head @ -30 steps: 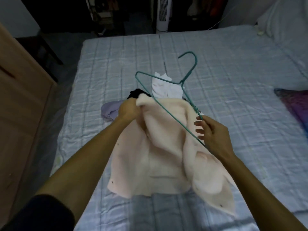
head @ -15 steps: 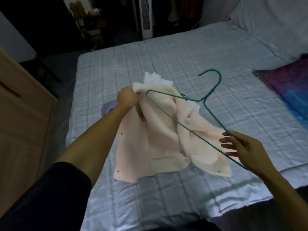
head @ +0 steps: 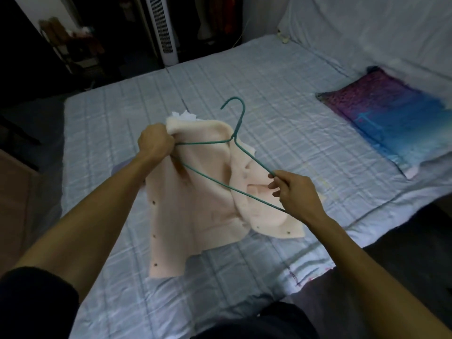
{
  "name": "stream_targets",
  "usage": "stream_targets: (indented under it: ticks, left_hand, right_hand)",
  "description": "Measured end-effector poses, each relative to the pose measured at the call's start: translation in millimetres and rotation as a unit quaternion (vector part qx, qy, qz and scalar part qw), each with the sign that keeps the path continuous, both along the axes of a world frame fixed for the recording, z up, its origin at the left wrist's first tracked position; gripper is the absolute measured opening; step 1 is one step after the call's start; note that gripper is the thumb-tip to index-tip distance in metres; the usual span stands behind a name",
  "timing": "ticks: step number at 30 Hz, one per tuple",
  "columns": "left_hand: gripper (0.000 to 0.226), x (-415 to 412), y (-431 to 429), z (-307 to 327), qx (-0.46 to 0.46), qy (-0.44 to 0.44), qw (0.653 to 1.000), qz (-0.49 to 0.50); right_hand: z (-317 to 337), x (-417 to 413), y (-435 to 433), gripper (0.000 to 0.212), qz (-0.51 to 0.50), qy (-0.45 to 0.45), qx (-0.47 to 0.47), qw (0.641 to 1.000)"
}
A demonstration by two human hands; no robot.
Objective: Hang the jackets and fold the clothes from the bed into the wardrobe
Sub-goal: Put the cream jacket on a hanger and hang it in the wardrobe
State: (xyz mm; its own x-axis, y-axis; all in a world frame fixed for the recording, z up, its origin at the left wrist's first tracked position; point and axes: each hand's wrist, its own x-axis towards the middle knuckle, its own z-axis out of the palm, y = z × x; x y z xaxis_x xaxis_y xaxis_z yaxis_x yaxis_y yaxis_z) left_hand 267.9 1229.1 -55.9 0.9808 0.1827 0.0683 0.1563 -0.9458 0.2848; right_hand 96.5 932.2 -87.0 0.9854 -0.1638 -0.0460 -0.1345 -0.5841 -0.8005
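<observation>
The left hand (head: 155,143) was closed in a fist round the upper edge of the pale pink fleece jacket (head: 200,216), near its collar, and held that part up while the lower hem and one front panel lay spread on the checked bed (head: 281,94). The green wire hanger (head: 232,138) lay across the jacket's open front with its hook pointing away from the person. Its left end met the fingers of the left fist, though whether they also gripped the wire could not be told. The right hand (head: 297,192) pinched the hanger's right arm between thumb and curled forefinger, the other fingers (head: 275,185) half bent below it, and the hanger's right corner was hidden behind the palm. A white garment (head: 183,115) showed just beyond the jacket's collar. A purple-and-blue pillow (head: 391,118) lay well apart to the right, and a tower fan (head: 162,30) stood past the bed's far edge.
</observation>
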Motion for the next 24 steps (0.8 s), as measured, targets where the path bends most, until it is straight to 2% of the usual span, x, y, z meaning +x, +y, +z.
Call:
stream_targets:
  ticks: [5, 9, 14, 18, 22, 24]
  left_hand:
    - [0.030, -2, -20, 12, 0.005, -0.013, 0.999, -0.041]
    - [0.030, -1, -32, 27, 0.018, -0.043, 0.997, -0.068]
    - [0.030, 5, -16, 44, 0.003, -0.089, 0.994, -0.058]
    - [0.027, 7, -34, 46, -0.011, -0.098, 0.992, -0.075]
    - [0.023, -5, -50, 33, 0.023, -0.121, 0.981, -0.152]
    - [0.024, -5, -45, 28, 0.011, -0.128, 0.974, -0.188]
  right_hand:
    - [-6, 1, 25, 0.026, -0.035, -0.059, -0.024, 0.997]
    - [-11, 1, 52, 0.030, -0.032, -0.045, -0.010, 0.998]
    - [-5, 7, 20, 0.034, -0.027, -0.054, -0.123, 0.991]
    - [-4, 11, 21, 0.038, -0.037, -0.076, -0.140, 0.987]
    - [-15, 7, 41, 0.036, -0.076, -0.138, -0.093, 0.983]
    - [-24, 2, 43, 0.035, -0.090, -0.183, -0.055, 0.977]
